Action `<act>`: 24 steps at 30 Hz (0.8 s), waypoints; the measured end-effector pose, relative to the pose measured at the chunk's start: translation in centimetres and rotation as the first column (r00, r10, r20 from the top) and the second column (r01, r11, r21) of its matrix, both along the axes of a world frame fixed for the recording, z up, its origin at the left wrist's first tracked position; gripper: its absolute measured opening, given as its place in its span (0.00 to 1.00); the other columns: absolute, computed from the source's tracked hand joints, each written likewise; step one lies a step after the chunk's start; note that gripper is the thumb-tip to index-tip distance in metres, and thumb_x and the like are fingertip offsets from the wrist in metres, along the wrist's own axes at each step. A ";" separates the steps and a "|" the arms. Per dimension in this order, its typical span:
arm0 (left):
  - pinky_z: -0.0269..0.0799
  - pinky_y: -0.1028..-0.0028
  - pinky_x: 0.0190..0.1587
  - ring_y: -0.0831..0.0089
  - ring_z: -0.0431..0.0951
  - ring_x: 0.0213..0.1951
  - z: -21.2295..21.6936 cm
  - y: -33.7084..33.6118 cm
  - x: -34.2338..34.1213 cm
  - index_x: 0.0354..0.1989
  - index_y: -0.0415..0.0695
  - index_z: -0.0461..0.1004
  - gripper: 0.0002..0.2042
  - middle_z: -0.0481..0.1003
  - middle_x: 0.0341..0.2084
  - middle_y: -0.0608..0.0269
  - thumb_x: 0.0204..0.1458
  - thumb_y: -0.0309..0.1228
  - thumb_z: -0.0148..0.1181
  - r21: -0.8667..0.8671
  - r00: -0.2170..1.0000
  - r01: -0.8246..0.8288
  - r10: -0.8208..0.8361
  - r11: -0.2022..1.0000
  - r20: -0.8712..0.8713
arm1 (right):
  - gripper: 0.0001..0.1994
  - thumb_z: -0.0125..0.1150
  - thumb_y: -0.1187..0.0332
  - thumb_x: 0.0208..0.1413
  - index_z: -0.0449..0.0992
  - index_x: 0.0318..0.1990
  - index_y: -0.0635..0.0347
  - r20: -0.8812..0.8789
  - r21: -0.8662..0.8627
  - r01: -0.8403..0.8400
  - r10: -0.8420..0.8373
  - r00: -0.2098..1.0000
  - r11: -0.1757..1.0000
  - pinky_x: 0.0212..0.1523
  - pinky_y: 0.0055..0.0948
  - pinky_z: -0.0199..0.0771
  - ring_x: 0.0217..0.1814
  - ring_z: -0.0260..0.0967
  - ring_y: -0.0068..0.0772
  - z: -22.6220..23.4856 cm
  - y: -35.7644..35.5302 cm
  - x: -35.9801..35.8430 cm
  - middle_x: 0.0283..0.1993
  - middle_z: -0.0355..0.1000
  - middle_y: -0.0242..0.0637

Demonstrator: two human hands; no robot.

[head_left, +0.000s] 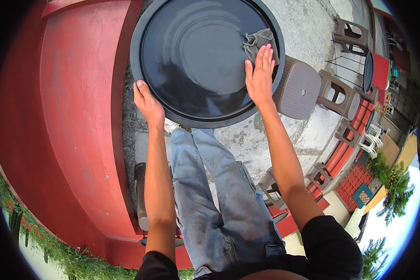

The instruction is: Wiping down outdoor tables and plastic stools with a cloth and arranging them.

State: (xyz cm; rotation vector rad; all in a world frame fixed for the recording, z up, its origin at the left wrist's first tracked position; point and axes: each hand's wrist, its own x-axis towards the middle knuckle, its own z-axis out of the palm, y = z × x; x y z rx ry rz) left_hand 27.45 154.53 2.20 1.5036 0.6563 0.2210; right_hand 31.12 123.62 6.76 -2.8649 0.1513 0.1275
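A round black table top [205,51] with a raised rim stands in front of me, glossy with wet-looking curved streaks. My left hand [148,103] is closed on its near left rim, thumb on top; its other fingers are mostly hidden below the edge. At the right side of the top, my right hand [260,77] lies with its fingers stretched out and thumb apart, pressing on a crumpled grey cloth [259,41]. Part of the cloth is hidden under that hand. Whatever holds the table top up is out of sight.
A brown woven-pattern stool [297,87] stands close against the table's right side. More brown stools [337,94] and another round black table [368,70] are farther right. A red painted wall [84,93] runs along my left. Underfoot is a grey stone floor [308,28].
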 end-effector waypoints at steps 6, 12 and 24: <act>0.59 0.74 0.34 0.81 0.58 0.31 1.1 0.0 -0.2 0.36 0.37 0.65 0.20 0.61 0.26 0.73 0.77 0.42 0.46 0.097 0.997 0.003 0.004 0.995 -0.072 | 0.44 0.50 0.49 0.74 0.40 0.79 0.78 -0.353 0.130 -0.185 0.220 0.909 0.974 0.85 0.57 0.34 0.89 0.25 0.65 4.6 6.6 -13.6 0.85 0.28 0.67; 0.63 0.75 0.32 0.80 0.63 0.29 1.9 -0.5 -0.2 0.50 0.22 0.72 0.26 0.70 0.26 0.67 0.74 0.43 0.54 0.199 0.985 0.042 -0.007 0.979 -0.173 | 0.46 0.51 0.46 0.72 0.39 0.80 0.74 -0.295 0.146 -0.081 0.121 0.948 0.986 0.85 0.58 0.34 0.89 0.25 0.64 3.0 7.5 -11.4 0.86 0.28 0.64; 0.67 0.73 0.33 0.78 0.67 0.29 2.5 -0.5 0.2 0.48 0.26 0.73 0.22 0.74 0.27 0.61 0.73 0.41 0.56 0.210 0.991 0.055 -0.027 0.976 -0.134 | 0.41 0.45 0.47 0.76 0.41 0.82 0.68 -0.027 0.060 -0.162 0.164 0.986 0.985 0.85 0.53 0.34 0.89 0.28 0.58 -1.2 -2.2 5.1 0.87 0.31 0.57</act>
